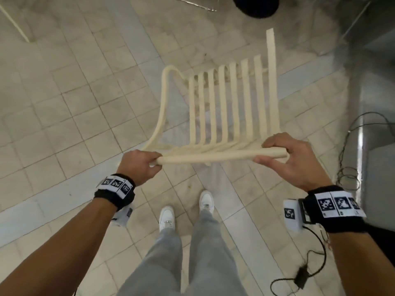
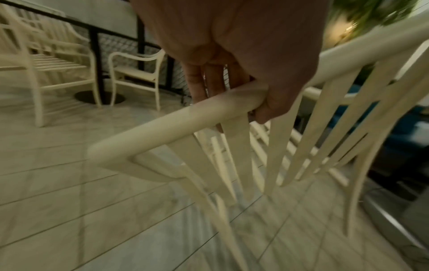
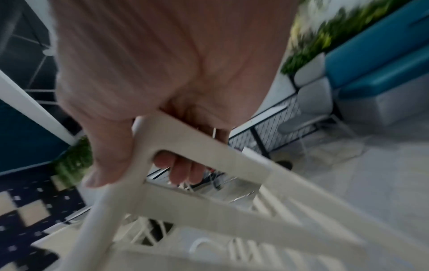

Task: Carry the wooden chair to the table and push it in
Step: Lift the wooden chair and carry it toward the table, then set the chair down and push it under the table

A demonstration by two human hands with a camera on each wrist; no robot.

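The cream wooden chair (image 1: 230,107) with a slatted seat and curved armrest hangs above the tiled floor in front of me. My left hand (image 1: 141,165) grips the left end of its round top rail (image 1: 213,158), fingers curled round it (image 2: 232,82). My right hand (image 1: 284,157) grips the right end, thumb along the rail and fingers wrapped under (image 3: 181,170). The back slats (image 2: 325,128) drop away below the rail. A black-framed table (image 2: 97,33) with matching chairs stands farther off in the left wrist view.
Two cream armchairs (image 2: 137,73) stand by the table's black post base (image 2: 99,95). Black cables (image 1: 350,159) lie on the floor at right beside a metal-edged panel (image 1: 363,135). A dark round base (image 1: 255,5) is ahead. A teal bench (image 3: 380,60) and plants are at right.
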